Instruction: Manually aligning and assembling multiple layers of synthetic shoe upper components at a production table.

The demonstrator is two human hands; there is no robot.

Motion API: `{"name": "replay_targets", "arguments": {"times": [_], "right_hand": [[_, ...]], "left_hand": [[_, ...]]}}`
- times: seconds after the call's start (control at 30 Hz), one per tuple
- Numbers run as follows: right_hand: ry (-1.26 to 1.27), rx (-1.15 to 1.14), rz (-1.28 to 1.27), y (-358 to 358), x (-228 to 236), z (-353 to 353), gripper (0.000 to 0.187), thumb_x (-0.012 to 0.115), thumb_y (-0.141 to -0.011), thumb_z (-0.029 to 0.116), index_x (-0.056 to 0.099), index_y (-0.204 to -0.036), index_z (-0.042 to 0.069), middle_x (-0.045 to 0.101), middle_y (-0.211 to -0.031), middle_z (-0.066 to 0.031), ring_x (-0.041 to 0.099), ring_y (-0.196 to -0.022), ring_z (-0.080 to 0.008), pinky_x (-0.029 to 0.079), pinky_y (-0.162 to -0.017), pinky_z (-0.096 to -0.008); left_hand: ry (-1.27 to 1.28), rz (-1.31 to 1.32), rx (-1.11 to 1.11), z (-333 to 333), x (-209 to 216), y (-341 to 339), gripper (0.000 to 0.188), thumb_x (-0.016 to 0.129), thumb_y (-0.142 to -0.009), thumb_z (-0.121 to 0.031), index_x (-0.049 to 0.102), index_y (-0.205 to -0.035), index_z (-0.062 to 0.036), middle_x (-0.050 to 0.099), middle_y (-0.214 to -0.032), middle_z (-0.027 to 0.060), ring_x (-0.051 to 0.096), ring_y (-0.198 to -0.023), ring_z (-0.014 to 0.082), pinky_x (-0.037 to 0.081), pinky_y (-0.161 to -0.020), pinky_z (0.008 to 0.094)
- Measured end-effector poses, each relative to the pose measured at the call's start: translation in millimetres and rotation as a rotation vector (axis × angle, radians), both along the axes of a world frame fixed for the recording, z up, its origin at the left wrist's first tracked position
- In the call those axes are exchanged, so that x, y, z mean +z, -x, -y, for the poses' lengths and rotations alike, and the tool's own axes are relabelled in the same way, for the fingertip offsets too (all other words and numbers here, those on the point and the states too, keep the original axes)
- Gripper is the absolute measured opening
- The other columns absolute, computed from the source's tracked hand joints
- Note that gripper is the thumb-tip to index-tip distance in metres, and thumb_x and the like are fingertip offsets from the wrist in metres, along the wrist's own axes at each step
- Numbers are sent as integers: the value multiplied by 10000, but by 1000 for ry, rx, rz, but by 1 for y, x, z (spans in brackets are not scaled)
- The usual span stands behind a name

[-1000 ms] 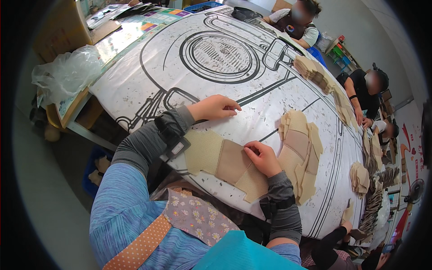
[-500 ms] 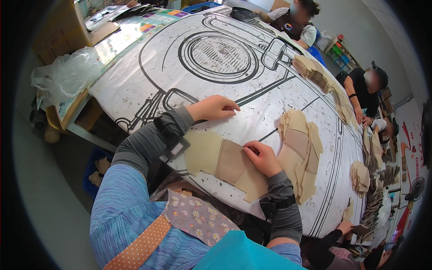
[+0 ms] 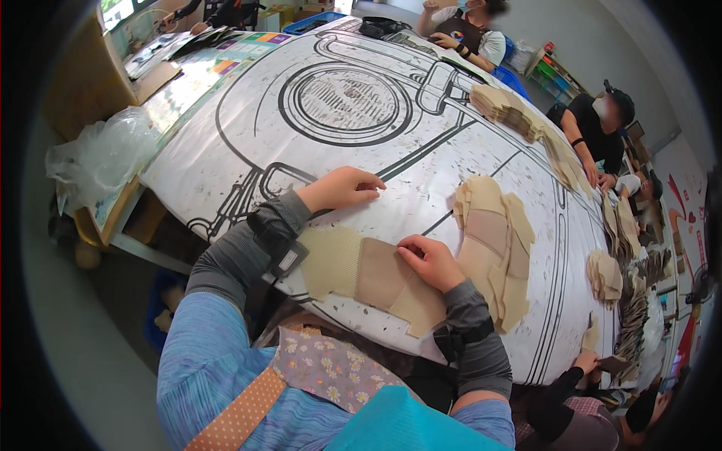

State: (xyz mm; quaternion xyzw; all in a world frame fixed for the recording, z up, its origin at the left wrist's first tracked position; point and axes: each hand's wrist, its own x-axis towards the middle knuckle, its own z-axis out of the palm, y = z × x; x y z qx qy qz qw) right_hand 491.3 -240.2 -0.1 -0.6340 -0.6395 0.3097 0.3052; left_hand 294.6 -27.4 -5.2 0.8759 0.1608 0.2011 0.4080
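A sewn fabric piece (image 3: 331,263), with cream mesh ends and a smooth brown middle panel, lies flat near the table's front edge. At the upper edge of its brown panel, my right hand (image 3: 435,264) is closed, thumb and forefinger pinched on it. Beyond the piece, my left hand (image 3: 340,189) is over the white table cover (image 3: 406,195), apart from the fabric. Its fingers are curled together; whether they hold something small is hidden. Just right of my right hand is a stack of similar cream and brown pieces (image 3: 489,233).
More fabric stacks (image 3: 504,105) lie along the far right side, and a small pile (image 3: 603,274) is at right. A clear plastic bag (image 3: 101,154) sits on the side table at left. Several people work around the table, one (image 3: 594,135) in black.
The view has shifted slightly. My right hand stays at the brown panel and my left hand stays beyond the piece, fingers a little more curled. A person at the far side has raised one hand.
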Motion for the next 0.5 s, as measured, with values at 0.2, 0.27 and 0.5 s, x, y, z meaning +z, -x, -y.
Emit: {"name": "replay_targets", "arguments": {"times": [0.2,0.27,0.5], "right_hand": [[-9,3,1,0,4,1,194,641,-937,195,678,-1046,40,681,-844,-85,612,-728,-167,497,-692,-292],[-18,5,6,1,5,1,208,632,-933,223,681,-1042,52,696,-867,-124,651,-741,-233,511,-706,-327],[-13,16,8,-1,5,0,201,633,-928,219,676,-1027,49,697,-862,-130,665,-761,-244,514,-715,-333]], "left_hand": [[31,-63,18,1,4,-1,295,665,-886,-167,696,-1145,-29,704,-885,105,610,-771,149,496,-733,298],[64,-3,20,-1,-1,-2,290,671,-890,-159,694,-1145,-21,701,-880,92,600,-771,137,495,-736,289],[53,-49,18,0,3,-3,284,679,-891,-156,692,-1135,-11,688,-857,77,600,-777,130,496,-742,280]]}}
